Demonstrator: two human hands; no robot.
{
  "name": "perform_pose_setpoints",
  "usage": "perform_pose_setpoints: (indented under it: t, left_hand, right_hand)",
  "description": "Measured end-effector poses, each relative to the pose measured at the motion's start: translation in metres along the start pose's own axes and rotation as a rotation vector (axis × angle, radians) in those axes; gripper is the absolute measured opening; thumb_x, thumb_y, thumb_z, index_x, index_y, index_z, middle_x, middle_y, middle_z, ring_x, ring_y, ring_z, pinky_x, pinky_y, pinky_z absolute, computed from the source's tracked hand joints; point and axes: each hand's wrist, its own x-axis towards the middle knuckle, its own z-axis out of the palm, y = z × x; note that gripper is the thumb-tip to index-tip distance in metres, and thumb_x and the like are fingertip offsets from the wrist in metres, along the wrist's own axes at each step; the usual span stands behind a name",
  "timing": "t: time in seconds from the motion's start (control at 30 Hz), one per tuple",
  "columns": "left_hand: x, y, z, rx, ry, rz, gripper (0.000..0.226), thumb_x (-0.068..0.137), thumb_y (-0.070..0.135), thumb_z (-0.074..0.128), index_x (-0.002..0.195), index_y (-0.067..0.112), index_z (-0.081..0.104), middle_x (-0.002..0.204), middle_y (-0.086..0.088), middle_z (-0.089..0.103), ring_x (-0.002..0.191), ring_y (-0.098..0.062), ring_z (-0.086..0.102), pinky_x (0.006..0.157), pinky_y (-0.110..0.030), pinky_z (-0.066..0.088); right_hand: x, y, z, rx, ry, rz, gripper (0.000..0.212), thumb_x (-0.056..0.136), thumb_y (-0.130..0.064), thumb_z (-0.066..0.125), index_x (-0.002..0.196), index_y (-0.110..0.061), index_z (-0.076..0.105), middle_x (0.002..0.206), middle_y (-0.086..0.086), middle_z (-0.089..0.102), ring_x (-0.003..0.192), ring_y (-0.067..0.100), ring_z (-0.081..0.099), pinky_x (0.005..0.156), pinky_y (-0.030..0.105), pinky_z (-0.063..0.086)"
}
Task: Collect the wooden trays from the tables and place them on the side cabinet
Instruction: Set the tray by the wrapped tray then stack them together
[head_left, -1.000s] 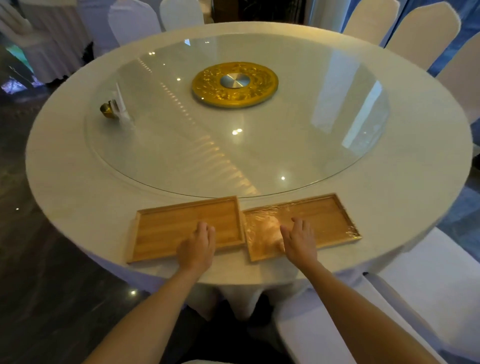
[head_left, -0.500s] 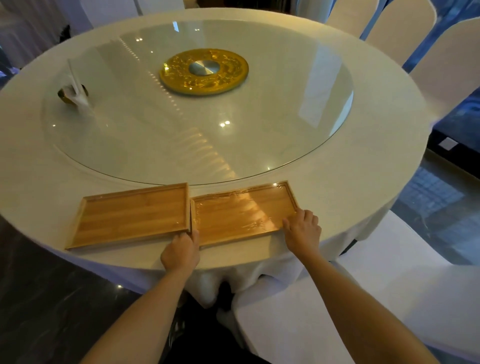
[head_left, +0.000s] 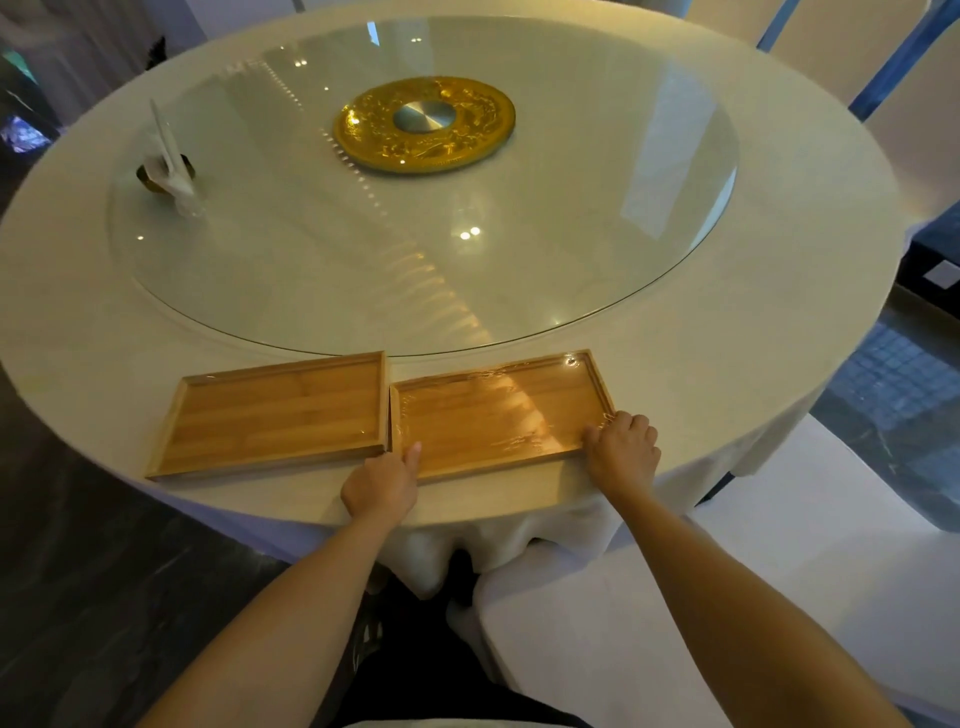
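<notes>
Two flat wooden trays lie side by side near the front edge of the round white table (head_left: 78, 332). The left tray (head_left: 275, 415) is bare wood. The right tray (head_left: 493, 410) is covered in shiny plastic film. My left hand (head_left: 382, 480) grips the right tray's near left corner, thumb over the rim. My right hand (head_left: 621, 449) is closed on its near right corner. The tray still rests flat on the tablecloth.
A glass turntable (head_left: 571, 249) with a gold centre disc (head_left: 423, 124) fills the table's middle. A small gold holder with a white napkin (head_left: 169, 166) stands at its left. White-covered chairs (head_left: 727, 597) stand close at my right and behind the table. Dark floor lies to the left.
Both hands moved from resting on the trays' insides to the two near corners of the right tray. My view swung slightly left and back.
</notes>
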Motion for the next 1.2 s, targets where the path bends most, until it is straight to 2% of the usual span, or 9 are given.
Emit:
perform_pose_setpoints:
  t: [0.2, 0.3, 0.4, 0.6, 0.73, 0.8, 0.93, 1.1, 1.2]
  left_hand:
    - [-0.01, 0.006, 0.004, -0.062, 0.012, 0.025, 0.069, 0.094, 0.056, 0.025, 0.103, 0.003, 0.067, 0.109, -0.018, 0.067, 0.102, -0.035, 0.062, 0.075, -0.033, 0.043]
    - [-0.008, 0.005, -0.003, -0.1, 0.027, 0.045, 0.07, 0.092, 0.058, 0.028, 0.099, 0.002, 0.069, 0.107, -0.02, 0.068, 0.101, -0.036, 0.063, 0.08, -0.036, 0.049]
    - [-0.002, 0.002, -0.013, -0.145, 0.053, 0.082, 0.067, 0.091, 0.057, 0.034, 0.092, 0.001, 0.07, 0.101, -0.02, 0.07, 0.096, -0.036, 0.065, 0.074, -0.034, 0.048]
    - [0.01, -0.002, -0.044, -0.177, 0.097, 0.162, 0.061, 0.092, 0.052, 0.039, 0.082, -0.001, 0.068, 0.072, -0.014, 0.061, 0.071, -0.03, 0.061, 0.056, -0.028, 0.035]
    - [0.027, -0.021, -0.071, -0.249, 0.132, 0.187, 0.061, 0.092, 0.054, 0.037, 0.077, 0.002, 0.064, 0.074, -0.013, 0.063, 0.071, -0.032, 0.06, 0.058, -0.035, 0.044]
    - [0.036, -0.039, -0.085, -0.318, 0.148, 0.191, 0.057, 0.092, 0.054, 0.037, 0.073, 0.006, 0.059, 0.068, -0.008, 0.058, 0.064, -0.027, 0.056, 0.052, -0.032, 0.039]
    - [0.052, -0.085, -0.109, -0.334, 0.185, 0.136, 0.049, 0.093, 0.052, 0.036, 0.081, 0.007, 0.054, 0.066, -0.003, 0.05, 0.062, -0.022, 0.049, 0.051, -0.029, 0.032]
    - [0.071, -0.16, -0.12, -0.361, 0.159, 0.066, 0.05, 0.094, 0.05, 0.035, 0.087, 0.005, 0.057, 0.074, -0.007, 0.054, 0.071, -0.026, 0.053, 0.063, -0.033, 0.038]
    - [0.077, -0.199, -0.122, -0.32, 0.143, 0.05, 0.047, 0.096, 0.049, 0.03, 0.083, 0.01, 0.052, 0.07, -0.002, 0.051, 0.066, -0.02, 0.05, 0.062, -0.032, 0.038]
  right_hand:
    - [0.002, 0.012, -0.011, 0.103, 0.02, 0.047, 0.043, 0.093, -0.026, 0.044, 0.121, 0.007, 0.044, 0.124, 0.024, 0.047, 0.114, 0.039, 0.045, 0.095, 0.045, 0.038]
    - [0.001, 0.011, -0.019, 0.322, -0.015, 0.11, 0.037, 0.092, -0.022, 0.046, 0.115, 0.006, 0.043, 0.117, 0.024, 0.052, 0.094, 0.033, 0.049, 0.08, 0.042, 0.041]
    - [0.0, 0.005, -0.026, 0.427, -0.02, 0.134, 0.036, 0.09, -0.021, 0.048, 0.115, 0.005, 0.041, 0.112, 0.023, 0.053, 0.084, 0.027, 0.046, 0.069, 0.035, 0.036]
    - [-0.007, -0.014, -0.036, 0.521, 0.114, 0.101, 0.038, 0.09, -0.023, 0.051, 0.114, 0.004, 0.042, 0.108, 0.02, 0.05, 0.087, 0.028, 0.049, 0.07, 0.036, 0.038]
    - [-0.012, -0.046, -0.037, 0.571, 0.175, 0.044, 0.039, 0.089, -0.024, 0.055, 0.115, 0.003, 0.042, 0.103, 0.012, 0.047, 0.088, 0.024, 0.047, 0.074, 0.035, 0.039]
    - [-0.016, -0.068, -0.034, 0.61, 0.179, 0.017, 0.041, 0.088, -0.023, 0.057, 0.116, 0.002, 0.042, 0.101, 0.009, 0.046, 0.088, 0.024, 0.049, 0.073, 0.034, 0.039]
    - [-0.029, -0.115, -0.019, 0.637, 0.093, -0.029, 0.05, 0.083, -0.029, 0.061, 0.119, 0.001, 0.045, 0.107, 0.01, 0.052, 0.093, 0.026, 0.054, 0.074, 0.033, 0.04]
    - [-0.034, -0.161, 0.021, 0.513, -0.12, -0.182, 0.071, 0.058, -0.062, 0.059, 0.104, -0.007, 0.062, 0.099, 0.014, 0.067, 0.09, 0.028, 0.064, 0.076, 0.04, 0.054]
    - [-0.051, -0.195, 0.035, 0.467, -0.197, -0.23, 0.052, 0.069, -0.046, 0.069, 0.099, -0.003, 0.066, 0.095, 0.015, 0.07, 0.088, 0.029, 0.066, 0.075, 0.038, 0.053]
